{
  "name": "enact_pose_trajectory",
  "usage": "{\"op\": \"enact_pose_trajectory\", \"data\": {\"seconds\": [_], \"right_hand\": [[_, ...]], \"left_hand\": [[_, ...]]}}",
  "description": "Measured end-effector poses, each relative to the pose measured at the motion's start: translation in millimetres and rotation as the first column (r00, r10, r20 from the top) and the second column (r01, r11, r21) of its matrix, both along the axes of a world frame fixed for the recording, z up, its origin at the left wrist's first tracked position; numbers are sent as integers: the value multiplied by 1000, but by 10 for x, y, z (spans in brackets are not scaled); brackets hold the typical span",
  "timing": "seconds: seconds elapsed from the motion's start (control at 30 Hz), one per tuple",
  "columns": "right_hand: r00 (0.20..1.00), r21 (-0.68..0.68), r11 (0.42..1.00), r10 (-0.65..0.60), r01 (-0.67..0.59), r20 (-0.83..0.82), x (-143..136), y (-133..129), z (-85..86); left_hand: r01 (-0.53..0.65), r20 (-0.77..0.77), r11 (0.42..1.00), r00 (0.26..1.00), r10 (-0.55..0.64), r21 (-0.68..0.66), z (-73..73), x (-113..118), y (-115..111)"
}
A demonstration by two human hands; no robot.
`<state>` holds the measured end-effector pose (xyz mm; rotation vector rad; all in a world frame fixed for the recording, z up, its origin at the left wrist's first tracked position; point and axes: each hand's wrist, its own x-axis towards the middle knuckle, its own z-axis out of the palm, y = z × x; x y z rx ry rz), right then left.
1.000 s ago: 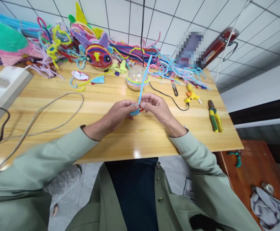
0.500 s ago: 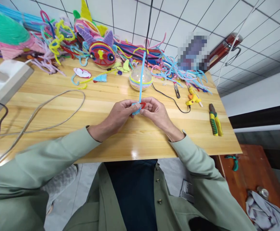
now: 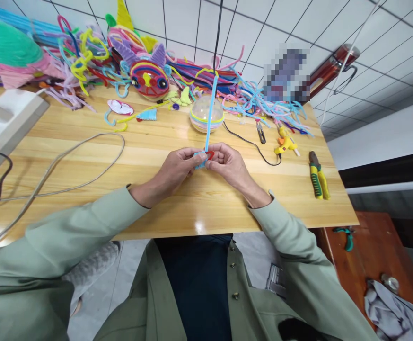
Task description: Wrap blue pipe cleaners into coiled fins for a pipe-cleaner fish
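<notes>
My left hand [image 3: 172,171] is closed on a small light-blue piece of bent pipe cleaner [image 3: 200,163], pinched between thumb and fingers. A straight light-blue pipe cleaner [image 3: 211,111] rises from this piece and passes in front of a clear ball [image 3: 206,108] banded with yellow, pink and blue. At the right edge of the piece sits a red pipe-cleaner loop [image 3: 211,155]. My right hand [image 3: 232,166] has its thumb and fingers pinched together at the loop and the blue piece. The fingertips partly hide where the parts meet.
Finished pipe-cleaner figures, such as a red horned head [image 3: 149,80], and many loose pipe cleaners [image 3: 259,97] line the wall. To the right lie thread snips [image 3: 261,133], a yellow glue gun [image 3: 285,142] and pliers [image 3: 318,175]. A cable [image 3: 96,137] loops at left beside a power strip [image 3: 21,113].
The upright blue pipe cleaner's top leans slightly further right. Both hands keep their hold in nearly the same place, and the view has shifted slightly.
</notes>
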<state>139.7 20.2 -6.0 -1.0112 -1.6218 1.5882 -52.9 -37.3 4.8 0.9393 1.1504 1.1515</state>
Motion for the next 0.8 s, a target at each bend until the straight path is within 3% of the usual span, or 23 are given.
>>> {"op": "enact_pose_trajectory", "data": {"seconds": [0.53,0.7,0.8], "right_hand": [[997,-56,998,19,-23,-69,-33,4,-12],[997,2,999,-38,38,-63,-23,13,7],[996,36,997,-67,69,-56,-10,29,-3]], "left_hand": [[8,1,1000,1000,-8,0,3,-15,22],[-18,110,998,994,25,-66,-1,-30,-4],[2,88,996,996,5,-84,19,-63,-19]]}}
